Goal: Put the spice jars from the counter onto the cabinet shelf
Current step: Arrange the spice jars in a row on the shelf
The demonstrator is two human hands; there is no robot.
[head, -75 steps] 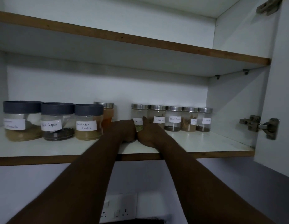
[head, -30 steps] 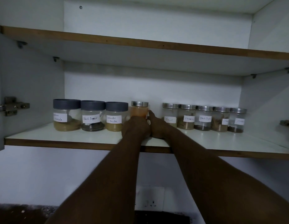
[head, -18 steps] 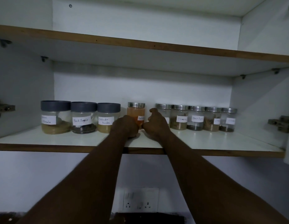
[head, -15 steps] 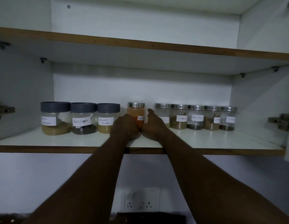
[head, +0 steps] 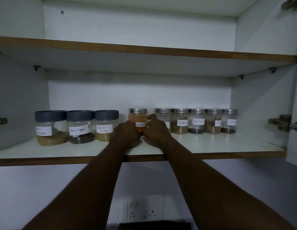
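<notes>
Both hands are up on the lower cabinet shelf point(head: 210, 146), with the forearms stretched forward and upward from below. The left hand point(head: 125, 134) is curled into a loose fist, knuckles toward the viewer, just in front of the orange jar point(head: 137, 118) and at its left side — if the fingers touch the glass I cannot tell, they are hidden behind the hand. The right hand point(head: 155, 130) is at the right side of the same jar, half closed, with one finger lifted near the label; a real grip is not visible there either. This jar has a steel lid and stands upright on the shelf. To its left stand three wider jars with grey lids point(head: 79, 127), to its right a row of steel-lid jars point(head: 196, 121), all upright and labelled. Under the shelf a wall socket point(head: 142, 208) is seen.
</notes>
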